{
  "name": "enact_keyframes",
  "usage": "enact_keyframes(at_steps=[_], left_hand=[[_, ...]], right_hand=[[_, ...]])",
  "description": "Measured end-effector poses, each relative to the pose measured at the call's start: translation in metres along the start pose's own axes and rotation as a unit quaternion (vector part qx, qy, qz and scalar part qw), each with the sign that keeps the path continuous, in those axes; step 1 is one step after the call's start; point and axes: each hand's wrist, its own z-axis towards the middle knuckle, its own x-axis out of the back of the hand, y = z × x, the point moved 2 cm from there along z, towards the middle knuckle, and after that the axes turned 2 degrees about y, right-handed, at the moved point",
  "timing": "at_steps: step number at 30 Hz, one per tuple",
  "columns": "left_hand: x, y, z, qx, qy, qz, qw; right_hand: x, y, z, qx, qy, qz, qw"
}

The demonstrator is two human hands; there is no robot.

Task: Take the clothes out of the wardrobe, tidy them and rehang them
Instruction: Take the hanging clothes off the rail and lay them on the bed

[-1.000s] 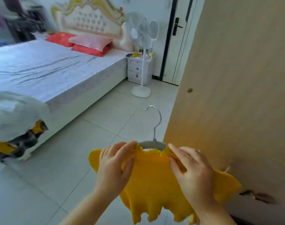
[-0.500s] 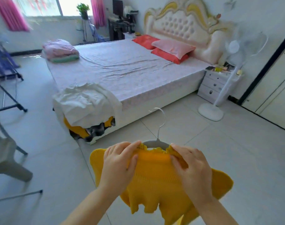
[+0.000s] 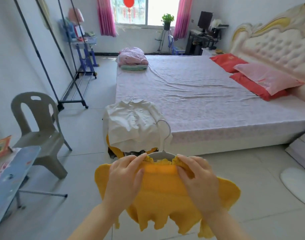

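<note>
A yellow ribbed knit top (image 3: 165, 196) with frilled edges hangs on a grey hanger (image 3: 163, 154) whose metal hook points up. My left hand (image 3: 124, 181) grips the top's left shoulder and my right hand (image 3: 198, 181) grips its right shoulder, both held in front of me above the floor. On the bed's near corner lies a pile of clothes, with a white collared shirt (image 3: 136, 125) on top and yellow and dark garments under it. The wardrobe is out of view.
A wide bed (image 3: 200, 94) with red and pink pillows fills the middle and right. A grey plastic chair (image 3: 39, 134) and an ironing board (image 3: 7, 179) stand at the left. A metal clothes rack (image 3: 68, 70) lines the left wall. A fan base (image 3: 297, 186) sits on the floor at right.
My view has swung left from the wardrobe door to the bed and window. Both hands keep the same hold on the yellow top, which has come closer to the pile on the bed corner.
</note>
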Motion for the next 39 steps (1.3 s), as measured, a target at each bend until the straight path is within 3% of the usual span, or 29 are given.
enact_keyframes(at_steps=[10, 26, 36, 39], left_hand=[[-0.051, -0.084, 0.125, 0.073, 0.052, 0.018, 0.996], [-0.098, -0.241, 0.411, 0.081, 0.043, 0.01, 0.996], [-0.186, -0.345, 0.537, 0.163, -0.003, 0.044, 0.986], [-0.214, -0.378, 0.562, 0.209, -0.057, 0.074, 0.973]], right_hand=[[-0.129, 0.045, 0.147, 0.072, -0.042, 0.036, 0.996], [-0.342, 0.073, 0.4, 0.022, -0.073, 0.091, 0.993], [-0.494, 0.138, 0.517, 0.02, -0.168, 0.124, 0.978], [-0.542, 0.159, 0.537, -0.007, -0.212, 0.129, 0.969]])
